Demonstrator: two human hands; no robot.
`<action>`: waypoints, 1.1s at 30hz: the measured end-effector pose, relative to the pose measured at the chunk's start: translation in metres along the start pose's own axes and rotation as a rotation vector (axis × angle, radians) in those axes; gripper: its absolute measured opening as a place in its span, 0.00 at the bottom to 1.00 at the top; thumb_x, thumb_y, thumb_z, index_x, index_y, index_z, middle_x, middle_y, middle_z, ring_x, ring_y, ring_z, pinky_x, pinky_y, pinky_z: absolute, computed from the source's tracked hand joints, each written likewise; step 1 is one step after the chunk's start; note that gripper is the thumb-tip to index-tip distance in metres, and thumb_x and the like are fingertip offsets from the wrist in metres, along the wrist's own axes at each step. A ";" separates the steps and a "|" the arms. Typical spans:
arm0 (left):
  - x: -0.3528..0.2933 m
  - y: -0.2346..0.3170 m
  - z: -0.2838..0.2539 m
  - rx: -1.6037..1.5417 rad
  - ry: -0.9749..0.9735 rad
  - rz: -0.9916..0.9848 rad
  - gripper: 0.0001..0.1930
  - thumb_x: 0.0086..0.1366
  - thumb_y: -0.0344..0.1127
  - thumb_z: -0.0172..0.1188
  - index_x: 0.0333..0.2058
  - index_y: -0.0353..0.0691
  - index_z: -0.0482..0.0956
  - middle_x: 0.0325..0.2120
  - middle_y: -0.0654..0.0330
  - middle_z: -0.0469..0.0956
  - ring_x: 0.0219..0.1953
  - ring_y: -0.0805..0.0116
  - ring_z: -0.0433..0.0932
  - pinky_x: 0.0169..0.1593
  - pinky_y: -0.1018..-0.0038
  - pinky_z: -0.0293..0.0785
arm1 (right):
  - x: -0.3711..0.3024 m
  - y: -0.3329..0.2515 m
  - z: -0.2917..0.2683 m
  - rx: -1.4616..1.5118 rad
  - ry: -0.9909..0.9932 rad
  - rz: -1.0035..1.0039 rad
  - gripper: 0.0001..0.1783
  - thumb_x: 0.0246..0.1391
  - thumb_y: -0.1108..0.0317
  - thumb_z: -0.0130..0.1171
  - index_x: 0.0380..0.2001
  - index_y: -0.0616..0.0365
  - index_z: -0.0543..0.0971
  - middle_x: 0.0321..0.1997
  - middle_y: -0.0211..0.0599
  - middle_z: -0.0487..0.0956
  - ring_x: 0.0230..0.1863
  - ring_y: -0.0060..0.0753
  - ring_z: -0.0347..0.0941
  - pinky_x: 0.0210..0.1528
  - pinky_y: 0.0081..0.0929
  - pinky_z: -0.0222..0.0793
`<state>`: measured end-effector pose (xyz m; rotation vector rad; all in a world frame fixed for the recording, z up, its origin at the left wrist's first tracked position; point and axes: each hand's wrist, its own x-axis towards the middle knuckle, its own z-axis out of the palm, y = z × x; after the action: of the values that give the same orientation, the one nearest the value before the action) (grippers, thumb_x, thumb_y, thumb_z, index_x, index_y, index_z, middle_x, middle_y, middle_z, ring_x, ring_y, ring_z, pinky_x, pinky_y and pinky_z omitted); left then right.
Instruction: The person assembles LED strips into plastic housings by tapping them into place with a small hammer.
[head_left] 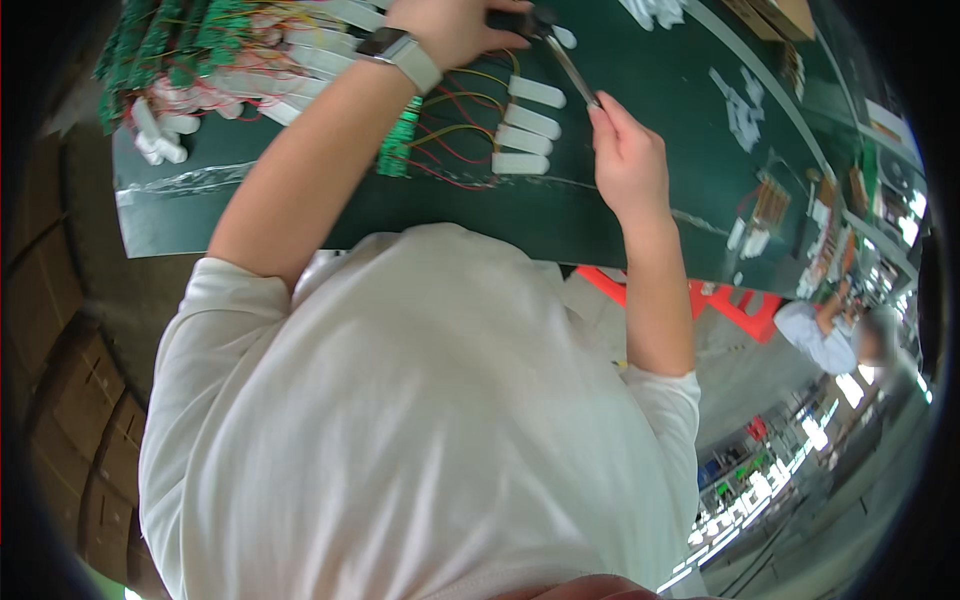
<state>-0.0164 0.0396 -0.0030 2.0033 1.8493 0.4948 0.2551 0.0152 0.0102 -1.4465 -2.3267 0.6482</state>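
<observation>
My left hand (458,30), a watch on its wrist, reaches to the far edge of view. Its fingers close around a dark object (512,20), partly cut off. My right hand (630,150) grips the near end of a slim metal rod-like tool (573,72), whose far end meets the dark object. Between my arms lie several white rounded-end pieces (522,140), with red and yellow wires leading to a strip of green circuit boards (400,140). Another white piece (564,37) shows beside the tool's far end.
Stacked green circuit boards (150,45) and wired white pieces (300,90) fill the green table's (440,215) left side. White scraps (742,110) and a wired bundle (768,205) lie right. A red stool (735,310), another person (820,335) and cardboard boxes (75,410) are beyond the table.
</observation>
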 end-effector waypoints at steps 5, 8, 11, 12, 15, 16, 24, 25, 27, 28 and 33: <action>0.006 0.005 -0.003 -0.014 -0.020 -0.005 0.26 0.58 0.51 0.72 0.55 0.54 0.86 0.70 0.59 0.69 0.75 0.51 0.57 0.75 0.51 0.54 | -0.001 -0.011 -0.027 0.096 0.152 0.010 0.14 0.70 0.62 0.58 0.49 0.60 0.82 0.28 0.48 0.81 0.27 0.53 0.79 0.29 0.38 0.72; 0.003 0.006 -0.001 -0.005 -0.030 -0.002 0.25 0.59 0.51 0.71 0.55 0.54 0.86 0.70 0.60 0.68 0.75 0.52 0.57 0.75 0.50 0.53 | -0.011 0.002 -0.017 0.152 0.175 0.054 0.16 0.71 0.61 0.56 0.50 0.62 0.82 0.25 0.46 0.79 0.24 0.45 0.77 0.30 0.33 0.71; 0.005 0.007 0.000 -0.002 -0.033 0.008 0.26 0.59 0.50 0.71 0.56 0.54 0.86 0.70 0.59 0.69 0.75 0.51 0.57 0.75 0.50 0.52 | -0.015 0.011 -0.007 0.009 0.095 0.248 0.18 0.72 0.59 0.55 0.51 0.63 0.81 0.23 0.42 0.78 0.23 0.36 0.76 0.31 0.31 0.71; 0.005 0.007 -0.001 -0.004 -0.031 0.010 0.26 0.59 0.50 0.72 0.56 0.53 0.85 0.70 0.58 0.69 0.75 0.50 0.57 0.75 0.50 0.52 | -0.017 0.016 -0.007 0.004 0.127 0.207 0.18 0.72 0.58 0.54 0.51 0.63 0.81 0.23 0.40 0.78 0.24 0.33 0.76 0.32 0.30 0.72; 0.006 0.007 -0.004 -0.041 -0.032 0.011 0.27 0.58 0.49 0.73 0.56 0.52 0.85 0.69 0.56 0.69 0.75 0.48 0.57 0.76 0.49 0.51 | -0.023 0.020 -0.005 0.137 0.212 0.252 0.19 0.72 0.56 0.54 0.52 0.62 0.82 0.24 0.37 0.80 0.26 0.29 0.78 0.34 0.31 0.73; 0.005 0.011 -0.005 -0.033 -0.036 0.012 0.27 0.58 0.49 0.73 0.56 0.52 0.85 0.69 0.56 0.69 0.75 0.48 0.57 0.76 0.49 0.51 | -0.026 0.021 -0.005 0.266 0.262 0.336 0.20 0.72 0.56 0.55 0.52 0.61 0.82 0.26 0.36 0.82 0.28 0.29 0.79 0.35 0.31 0.73; -0.022 0.001 -0.032 -0.062 0.236 0.203 0.20 0.57 0.42 0.73 0.49 0.45 0.88 0.60 0.49 0.77 0.63 0.46 0.74 0.63 0.59 0.74 | -0.038 0.046 -0.025 -0.223 0.389 0.413 0.18 0.64 0.49 0.63 0.51 0.45 0.85 0.39 0.34 0.86 0.39 0.40 0.83 0.41 0.36 0.76; -0.031 -0.001 -0.040 -0.092 0.242 0.184 0.19 0.58 0.41 0.72 0.48 0.44 0.88 0.56 0.49 0.81 0.57 0.48 0.79 0.58 0.59 0.78 | -0.038 0.053 -0.028 -0.289 0.392 0.404 0.18 0.64 0.49 0.63 0.50 0.43 0.85 0.41 0.32 0.86 0.40 0.40 0.82 0.43 0.37 0.77; -0.057 0.005 -0.058 -0.200 0.252 -0.033 0.15 0.59 0.42 0.71 0.42 0.41 0.89 0.42 0.51 0.86 0.41 0.51 0.85 0.45 0.59 0.81 | -0.039 0.061 -0.035 -0.426 0.370 0.417 0.17 0.64 0.49 0.63 0.51 0.42 0.85 0.40 0.31 0.86 0.43 0.40 0.81 0.45 0.39 0.77; -0.067 -0.003 -0.059 -0.196 0.249 -0.029 0.15 0.59 0.42 0.71 0.42 0.41 0.89 0.42 0.51 0.86 0.41 0.51 0.85 0.45 0.59 0.81 | -0.039 0.067 -0.036 -0.422 0.371 0.422 0.17 0.64 0.49 0.63 0.51 0.42 0.85 0.40 0.31 0.86 0.43 0.40 0.81 0.45 0.39 0.77; -0.115 -0.025 -0.051 -0.016 0.170 -0.277 0.13 0.64 0.47 0.71 0.40 0.46 0.90 0.24 0.61 0.86 0.21 0.72 0.81 0.27 0.76 0.74 | -0.044 0.086 -0.023 -0.507 0.461 0.274 0.17 0.60 0.52 0.67 0.50 0.40 0.86 0.40 0.30 0.85 0.49 0.42 0.77 0.51 0.40 0.75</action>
<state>-0.0719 -0.0721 0.0280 1.7018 2.1750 0.6097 0.3497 0.0132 -0.0181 -1.9034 -2.0138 -0.2338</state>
